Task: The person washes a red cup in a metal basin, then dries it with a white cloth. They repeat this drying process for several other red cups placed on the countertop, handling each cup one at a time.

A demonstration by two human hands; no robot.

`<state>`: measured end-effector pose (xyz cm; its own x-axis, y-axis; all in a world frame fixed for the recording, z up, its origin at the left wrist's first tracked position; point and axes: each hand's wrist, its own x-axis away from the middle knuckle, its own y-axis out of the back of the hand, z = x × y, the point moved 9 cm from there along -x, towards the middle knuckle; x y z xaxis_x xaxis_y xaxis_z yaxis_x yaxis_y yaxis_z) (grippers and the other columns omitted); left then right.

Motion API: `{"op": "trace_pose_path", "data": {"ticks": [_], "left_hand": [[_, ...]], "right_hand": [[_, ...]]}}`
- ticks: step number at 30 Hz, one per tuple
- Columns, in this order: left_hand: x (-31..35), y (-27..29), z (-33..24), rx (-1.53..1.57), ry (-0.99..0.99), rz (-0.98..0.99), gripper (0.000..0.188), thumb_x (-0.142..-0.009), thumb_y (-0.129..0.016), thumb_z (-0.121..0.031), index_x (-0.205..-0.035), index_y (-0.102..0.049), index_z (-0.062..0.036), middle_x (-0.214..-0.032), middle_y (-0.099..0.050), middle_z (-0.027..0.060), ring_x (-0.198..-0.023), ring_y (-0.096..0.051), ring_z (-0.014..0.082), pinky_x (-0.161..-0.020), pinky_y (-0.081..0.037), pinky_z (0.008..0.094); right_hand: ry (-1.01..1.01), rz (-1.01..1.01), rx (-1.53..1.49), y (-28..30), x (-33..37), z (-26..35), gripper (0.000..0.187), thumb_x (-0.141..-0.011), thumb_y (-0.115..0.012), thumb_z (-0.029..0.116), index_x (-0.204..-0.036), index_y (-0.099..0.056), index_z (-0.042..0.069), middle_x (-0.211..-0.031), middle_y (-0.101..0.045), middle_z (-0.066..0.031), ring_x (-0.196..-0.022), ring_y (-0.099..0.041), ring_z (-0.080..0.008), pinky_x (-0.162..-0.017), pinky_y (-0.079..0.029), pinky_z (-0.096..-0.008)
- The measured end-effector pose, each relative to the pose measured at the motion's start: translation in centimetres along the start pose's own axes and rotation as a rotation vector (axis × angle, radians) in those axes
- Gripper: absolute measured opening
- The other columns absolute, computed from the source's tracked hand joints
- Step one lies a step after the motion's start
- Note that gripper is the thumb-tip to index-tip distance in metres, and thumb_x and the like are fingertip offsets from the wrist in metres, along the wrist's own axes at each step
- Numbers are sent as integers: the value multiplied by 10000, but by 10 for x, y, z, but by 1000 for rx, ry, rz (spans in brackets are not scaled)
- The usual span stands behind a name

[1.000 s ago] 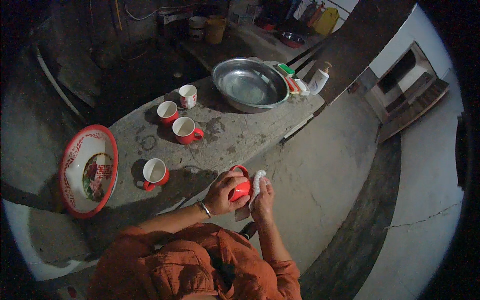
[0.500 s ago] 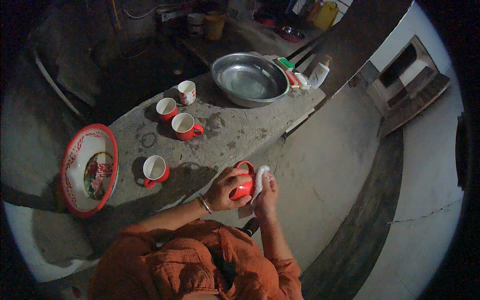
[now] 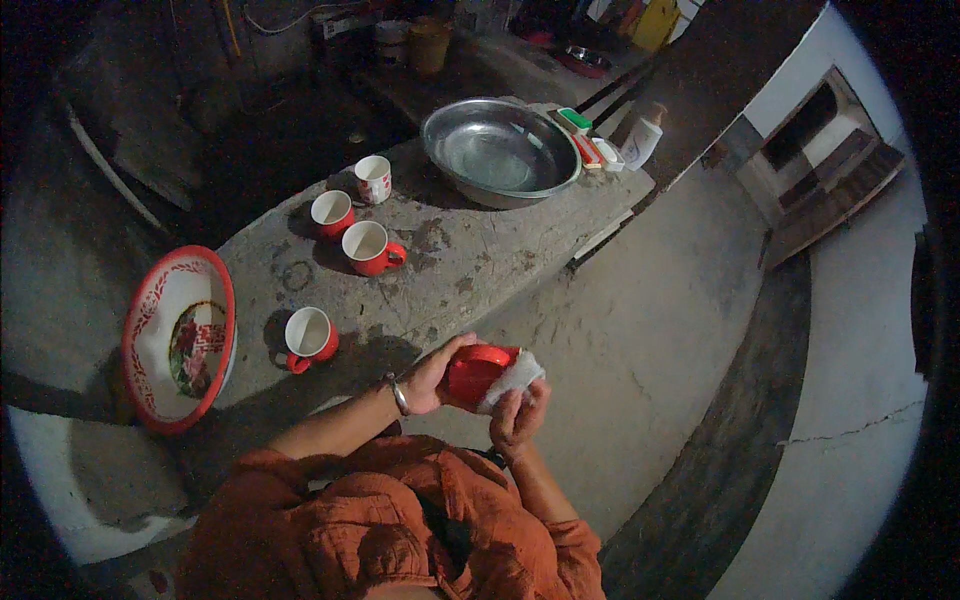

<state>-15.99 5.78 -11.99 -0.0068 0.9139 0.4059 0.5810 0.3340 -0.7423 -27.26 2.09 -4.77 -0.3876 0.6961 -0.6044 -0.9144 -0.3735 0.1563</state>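
Note:
Over the counter's near edge, my left hand is wrapped round a red mug, which is tipped on its side with its handle facing up. My right hand grips a white cloth and presses it against the right end of the mug. To the left on the concrete counter stands a red mug with a white inside. Farther back are two more red mugs, one with its handle to the right and one behind it, beside a white mug with red marks.
A large metal basin sits on the far part of the counter. Right of it are a green-topped box, a red-and-white item and a white pump bottle. At far left a red-rimmed enamel basin leans tilted.
The mug has turned in my left hand, so its handle now lies across the top. My right hand has moved slightly down and left, and the cloth covers more of the mug's right end.

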Motion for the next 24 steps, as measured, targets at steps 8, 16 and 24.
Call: {"op": "trace_pose_path", "data": {"ticks": [8,16,24], "left_hand": [[21,-32,-45,-911,-591,57,496,-825,-469,-356,-1217,-371,-70,-1119,-485,88,-1052,-475,201,-924,-352,322],[0,-17,-10,-247,-145,37,468,-876,-461,-430,-1175,-447,-70,-1062,-523,52,-1058,-482,178,-921,-353,293],[39,-36,-56,-1105,-988,-225,611,-762,-613,-456,-1161,-417,-38,-1056,-494,152,-997,-494,287,-834,-410,373]], "right_hand": [[-696,26,-381,-3,-27,-26,212,-922,-431,221,-1074,-402,76,-880,-516,-34,-687,-504,-90,-526,-420,-208],[-76,-14,52,5,-5,-2,174,-867,-487,86,-1014,-440,6,-818,-527,-67,-682,-512,-141,-593,-430,-269],[-703,-144,-456,-9,-21,-41,146,-904,-470,169,-977,-480,43,-892,-543,-48,-717,-512,-125,-632,-437,-253]]}}
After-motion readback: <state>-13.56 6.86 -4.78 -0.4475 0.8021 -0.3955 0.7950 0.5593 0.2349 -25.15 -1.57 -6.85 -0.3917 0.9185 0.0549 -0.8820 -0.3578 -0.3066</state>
